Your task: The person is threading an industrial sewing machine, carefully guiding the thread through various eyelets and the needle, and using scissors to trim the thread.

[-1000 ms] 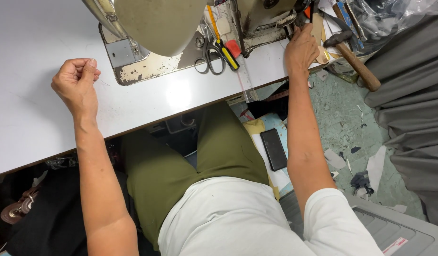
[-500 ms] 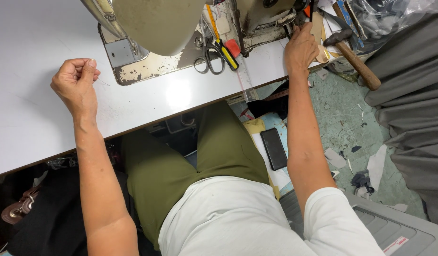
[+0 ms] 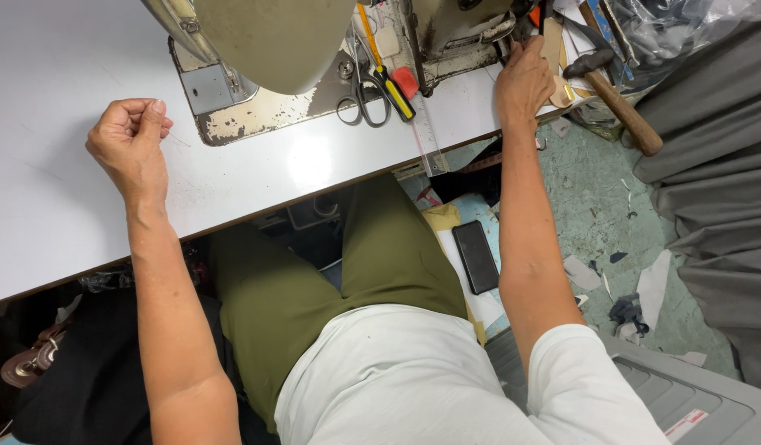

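While thread (image 3: 176, 138) trails from left fingers (image 3: 154, 111), right hand (image 3: 524, 78) touches machine (image 3: 454, 33).

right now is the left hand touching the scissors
Apart. The head view shows the left hand pinched shut over bare white table, with the sewing machine's plate between it and the scissors, which lie far over by the screwdriver.

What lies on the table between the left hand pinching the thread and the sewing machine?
Nothing visible: only bare white table separates the left hand, pinching a thin thread, from the sewing machine base to its right.
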